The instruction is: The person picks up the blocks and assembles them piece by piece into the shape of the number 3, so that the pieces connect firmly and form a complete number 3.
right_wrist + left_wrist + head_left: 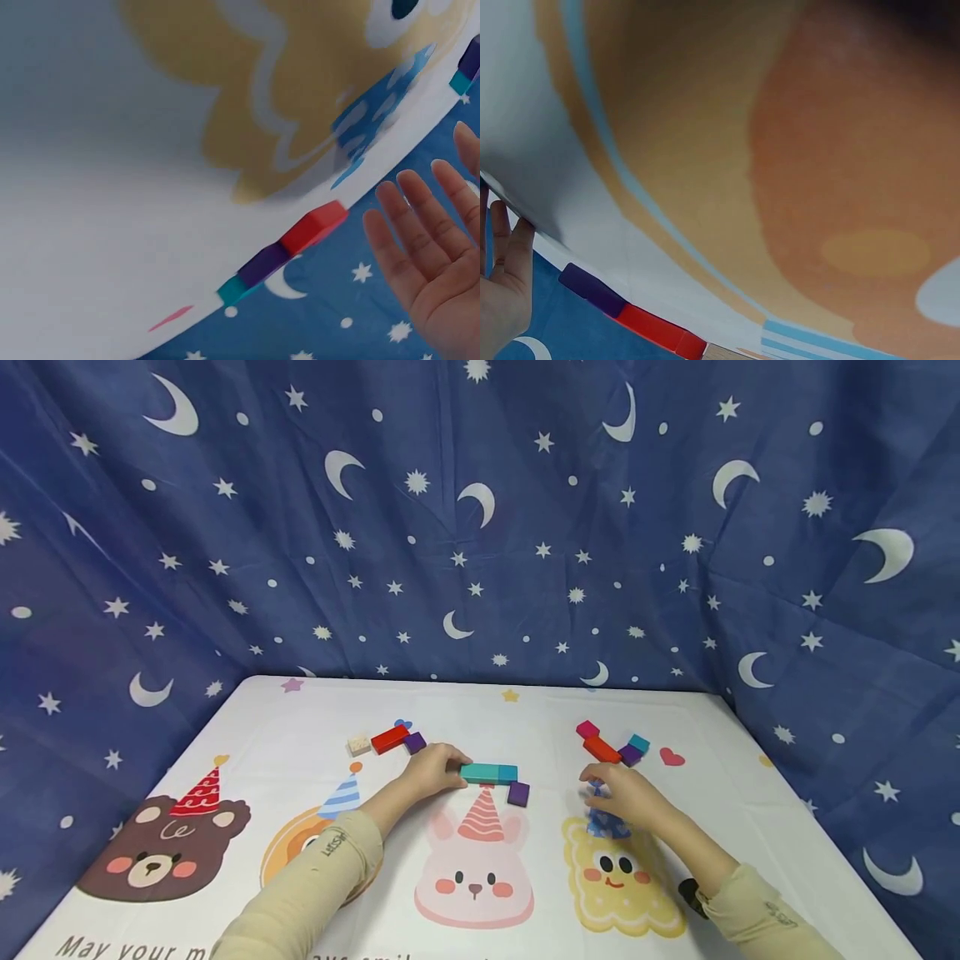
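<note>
Here in front, the right hand (626, 795) spreads its fingers loosely, nothing held. A squarish dark-purple block (518, 794) sits just beside the long, flat-sided teal block (480, 773) at mid-table, a bluer cube (508, 774) against its right end. The left hand (435, 768) has thumb and fingers about its left end; gripping or merely touching, I can't tell. Farther back, a bright red block (390, 739)!

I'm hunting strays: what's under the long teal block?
White tablecloth shows beside the long teal block, a printed pink hat at its near edge; anything directly underneath is covered.
</note>
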### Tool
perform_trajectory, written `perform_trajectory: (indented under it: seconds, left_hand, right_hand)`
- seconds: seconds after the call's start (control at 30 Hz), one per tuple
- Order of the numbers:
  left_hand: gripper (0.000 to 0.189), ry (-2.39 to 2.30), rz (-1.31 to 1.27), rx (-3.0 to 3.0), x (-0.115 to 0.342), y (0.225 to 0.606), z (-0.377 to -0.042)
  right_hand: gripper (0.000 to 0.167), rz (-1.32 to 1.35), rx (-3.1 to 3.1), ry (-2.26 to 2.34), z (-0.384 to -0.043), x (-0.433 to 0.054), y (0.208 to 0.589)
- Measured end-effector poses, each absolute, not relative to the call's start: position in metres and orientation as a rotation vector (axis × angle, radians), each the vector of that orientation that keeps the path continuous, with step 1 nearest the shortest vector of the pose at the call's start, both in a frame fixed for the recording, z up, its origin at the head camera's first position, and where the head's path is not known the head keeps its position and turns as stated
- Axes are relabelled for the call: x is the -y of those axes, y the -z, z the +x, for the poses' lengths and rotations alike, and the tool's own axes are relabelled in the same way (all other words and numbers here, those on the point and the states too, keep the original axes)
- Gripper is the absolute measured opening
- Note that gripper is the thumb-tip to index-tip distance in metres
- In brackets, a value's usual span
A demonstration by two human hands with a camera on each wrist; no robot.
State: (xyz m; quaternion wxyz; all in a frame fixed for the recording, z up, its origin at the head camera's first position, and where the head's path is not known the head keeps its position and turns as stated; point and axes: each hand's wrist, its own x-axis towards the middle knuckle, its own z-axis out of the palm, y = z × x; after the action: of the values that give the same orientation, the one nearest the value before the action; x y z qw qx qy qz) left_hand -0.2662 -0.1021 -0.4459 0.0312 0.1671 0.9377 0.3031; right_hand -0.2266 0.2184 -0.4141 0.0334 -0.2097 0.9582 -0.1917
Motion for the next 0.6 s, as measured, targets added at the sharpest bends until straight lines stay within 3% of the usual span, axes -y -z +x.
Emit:
perform_trajectory:
  seconds: [0.6]
  left_hand:
    - [0.033,-0.916,0.516,-2.917,0.101,0.447,-0.267]
  right_hand:
    - [0.027,-0.472,-3.022,0.663,-0.230,-0.250,0.416]
